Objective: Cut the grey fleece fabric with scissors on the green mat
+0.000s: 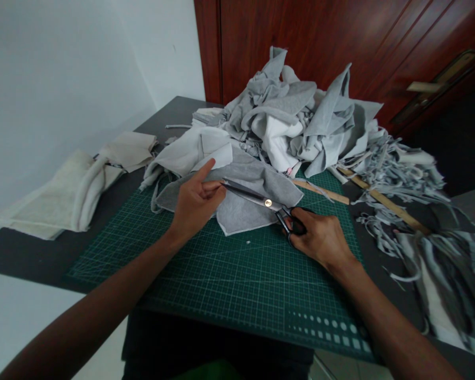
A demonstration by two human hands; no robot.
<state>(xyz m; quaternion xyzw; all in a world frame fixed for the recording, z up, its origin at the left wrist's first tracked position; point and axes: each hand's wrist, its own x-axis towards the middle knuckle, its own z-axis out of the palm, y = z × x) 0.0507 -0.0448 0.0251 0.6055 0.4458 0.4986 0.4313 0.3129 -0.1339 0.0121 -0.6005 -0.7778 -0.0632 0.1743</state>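
Green mat [237,295] is lying nearest on counter [31,253]. Right hand [319,237] is gripping black scissors [268,202] over grey cloth [259,173]; left hand [198,198] is hovering by their tips, cannot tell if fingers are pinching anything. Fabric pile [287,100] is sitting behind.

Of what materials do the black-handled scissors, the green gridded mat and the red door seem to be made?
Long black-handled scissors: blades probably metal, with a dull sheen; handles perhaps plastic or painted metal, dark and smooth.
Flat green gridded mat: likely plastic, matt, with printed pale lines.
Dark red panelled door: wood or wood imitation, judging by grainy streaks and soft gloss.
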